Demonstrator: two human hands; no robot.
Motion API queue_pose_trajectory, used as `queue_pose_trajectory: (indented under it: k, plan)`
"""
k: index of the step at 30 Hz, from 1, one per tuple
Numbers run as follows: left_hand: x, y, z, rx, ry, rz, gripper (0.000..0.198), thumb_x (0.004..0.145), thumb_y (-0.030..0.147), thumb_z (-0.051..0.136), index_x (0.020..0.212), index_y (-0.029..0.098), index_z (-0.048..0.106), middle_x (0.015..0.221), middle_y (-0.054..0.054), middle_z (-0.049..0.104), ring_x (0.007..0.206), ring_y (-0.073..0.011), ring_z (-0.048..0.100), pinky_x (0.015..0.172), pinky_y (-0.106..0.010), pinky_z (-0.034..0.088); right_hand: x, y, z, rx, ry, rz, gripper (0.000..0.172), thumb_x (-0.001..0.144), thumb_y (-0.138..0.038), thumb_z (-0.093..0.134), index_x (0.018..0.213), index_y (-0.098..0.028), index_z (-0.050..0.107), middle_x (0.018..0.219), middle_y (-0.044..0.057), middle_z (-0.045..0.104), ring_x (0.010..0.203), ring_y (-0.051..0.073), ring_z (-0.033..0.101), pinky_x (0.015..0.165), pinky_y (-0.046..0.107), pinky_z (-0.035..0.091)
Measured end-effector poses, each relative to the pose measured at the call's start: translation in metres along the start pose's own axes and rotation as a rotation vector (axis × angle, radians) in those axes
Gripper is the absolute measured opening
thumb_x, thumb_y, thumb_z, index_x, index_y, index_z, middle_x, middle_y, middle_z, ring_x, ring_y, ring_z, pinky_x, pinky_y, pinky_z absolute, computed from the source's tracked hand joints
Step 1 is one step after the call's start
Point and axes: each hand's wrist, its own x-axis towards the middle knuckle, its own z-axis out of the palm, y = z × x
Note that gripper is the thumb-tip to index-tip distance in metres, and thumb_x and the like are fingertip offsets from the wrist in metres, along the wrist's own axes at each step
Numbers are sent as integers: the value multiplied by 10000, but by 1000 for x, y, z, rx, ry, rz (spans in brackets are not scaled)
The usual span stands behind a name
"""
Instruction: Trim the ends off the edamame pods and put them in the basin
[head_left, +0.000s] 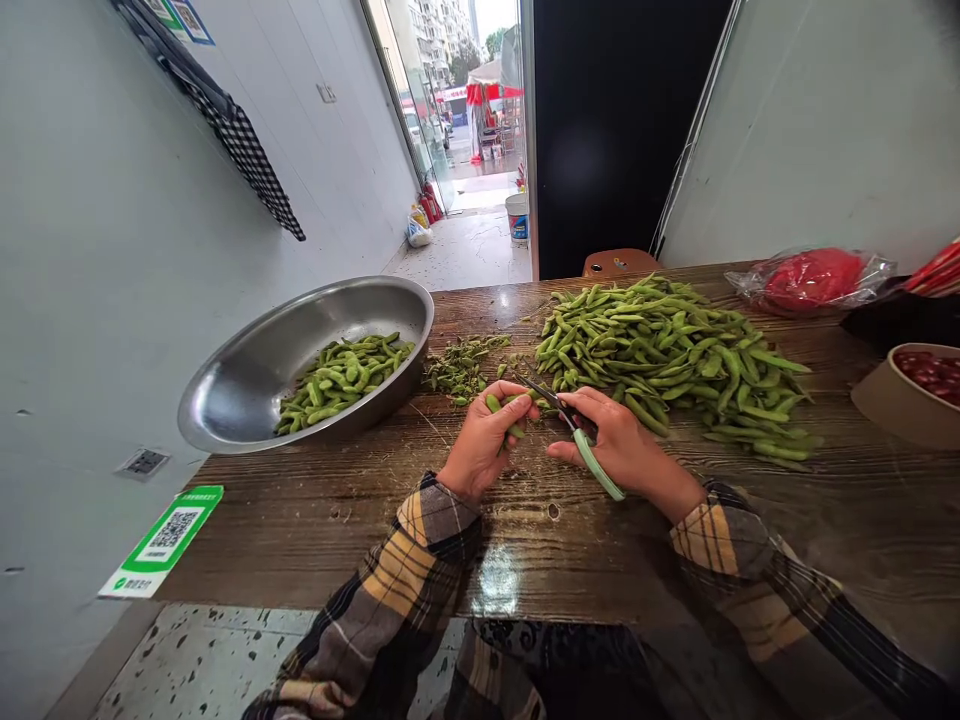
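Note:
Green bean pods (pixel 493 403) are pinched in my left hand (pixel 484 440), above the wooden table (pixel 360 520). My right hand (pixel 619 445) holds scissors with a light green handle (pixel 598 466); their blades point left, close to the pods at my left fingertips. A large pile of pods (pixel 667 350) lies beyond my right hand. To the left, a wide steel bowl (pixel 232 385) stands tilted with more pods (pixel 345 380) inside. Small trimmings and bits of pod (pixel 461 368) lie between the bowl and the pile.
At the right are a red item in clear plastic (pixel 814 280) and a paper tub of dark red pieces (pixel 885 400). A green QR code card (pixel 169 535) lies at the table's left edge. Behind the table are a brown stool (pixel 621 262) and a glass doorway.

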Motion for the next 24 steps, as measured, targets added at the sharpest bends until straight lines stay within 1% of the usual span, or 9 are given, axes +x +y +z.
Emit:
queue_pose_trajectory:
  k: [5,10,12,14,16,18,21,24]
  plan:
    - [-1,1,1,12,5,9,313,681,329,779,836,162,564,646,13,630,474,-42,452,387,-138,257,0,4,3,-15,25,-13,485,762,-436,724,1158,-195,584,1020,82,622,898,243,619,761,379,527]
    - [0,0,1,-6,-3,5,327,675,340,782,839,157,566,638,11,631,457,-38,433,389,-138,267,-1,5,7,-52,62,-20,376,815,-430,673,1107,-200,616,942,74,642,837,233,627,748,368,522]
    - [0,0,1,-12,-4,6,314,681,329,775,835,155,563,634,10,628,458,-37,434,390,-135,269,-1,5,7,-47,62,-35,350,830,-426,658,1090,-194,626,945,80,655,852,235,635,761,364,521]
    - [0,1,0,-18,-8,9,296,689,311,768,831,155,562,633,12,622,456,-34,431,392,-133,269,-1,6,5,-43,69,-38,361,834,-431,653,1099,-186,629,983,94,669,894,244,643,789,370,519]
    - [1,2,-1,-35,-12,3,285,695,301,759,839,160,557,649,11,625,457,-31,431,396,-132,266,1,7,3,-47,100,-8,392,834,-441,650,1126,-182,625,1026,108,678,940,257,645,817,381,514]
    - [3,2,-4,-68,-21,-4,282,701,297,743,856,169,545,687,4,640,464,-35,432,400,-137,270,3,9,0,-49,148,31,405,837,-449,641,1140,-181,626,1016,107,689,947,262,649,827,387,510]
    - [4,0,-6,-132,-37,4,273,704,277,718,868,177,523,741,-12,657,469,-42,426,405,-154,281,5,11,-1,-44,216,49,389,847,-461,618,1116,-181,643,929,91,697,875,252,655,803,390,511]
    - [1,-1,-3,-188,-18,-19,264,698,271,714,841,180,512,704,-2,628,469,-45,413,404,-164,252,4,13,0,-41,245,35,376,847,-475,605,1084,-188,658,881,80,691,813,246,649,761,391,515]
